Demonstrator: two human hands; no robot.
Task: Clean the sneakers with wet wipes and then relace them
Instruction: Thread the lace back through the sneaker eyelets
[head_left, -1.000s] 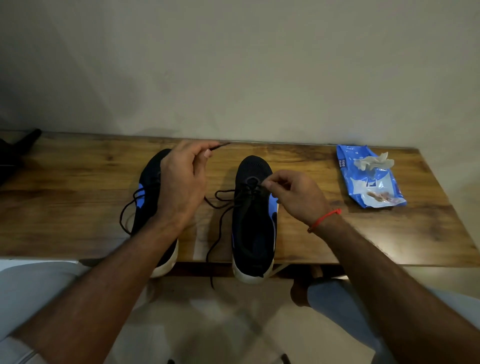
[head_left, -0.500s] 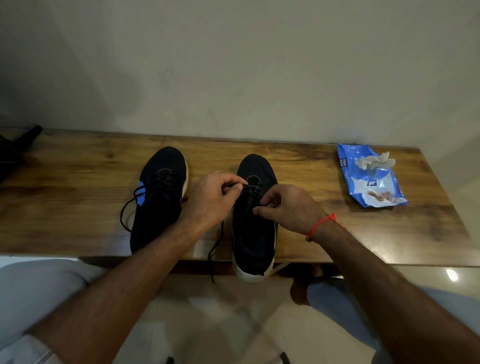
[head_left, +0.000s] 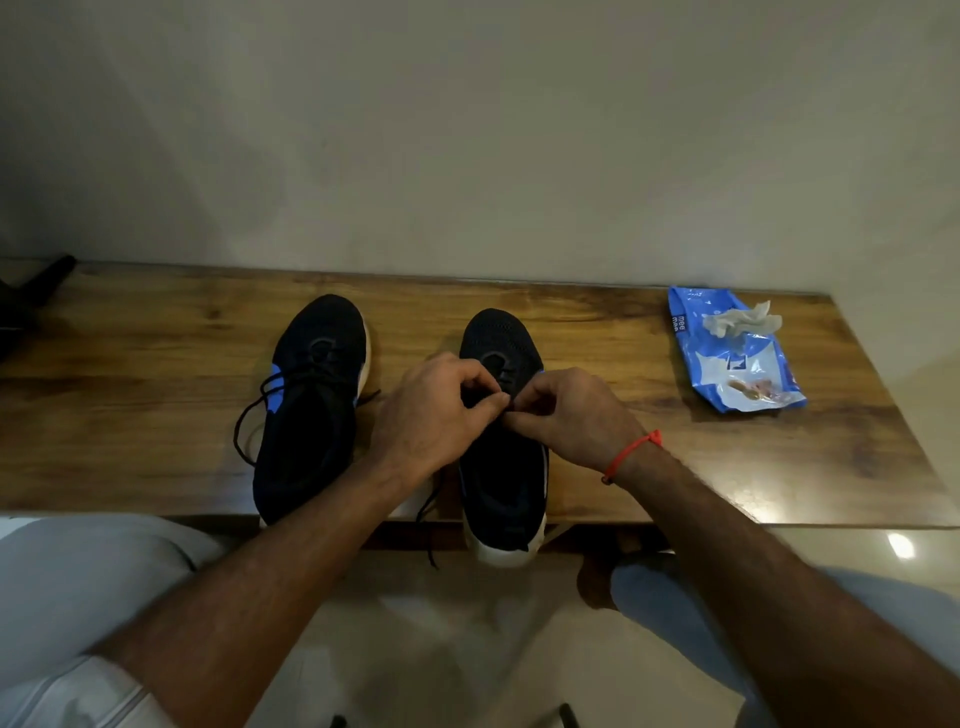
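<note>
Two black sneakers w/ blue side accents & white soles sit toe-to-wall on a wooden bench, heels at or past the near edge. L shoe stands apart from both hands, its lace loose, looping out to the left side & over the tongue.

R shoe is under both hands. L hand comes in from the left, fingers curled, thumb & forefinger tips pinching at the lace area over the shoe's tongue. R hand meets it from the right, fingers curled too, tips pinched together right against the L hand's tips. The lace bit between them is too small & dark to make out; can't tell which eyelet. A loose lace end hangs off the bench edge beside the R shoe's left side, down toward the floor.

Red thread band on the R wrist.

Blue wipes pack lies flat at the bench's right end, well apart from the shoes, w/ a crumpled white wipe on its far part.

Dark object at far left edge, unclear what. Person's knees in light trousers show below the bench.
</note>
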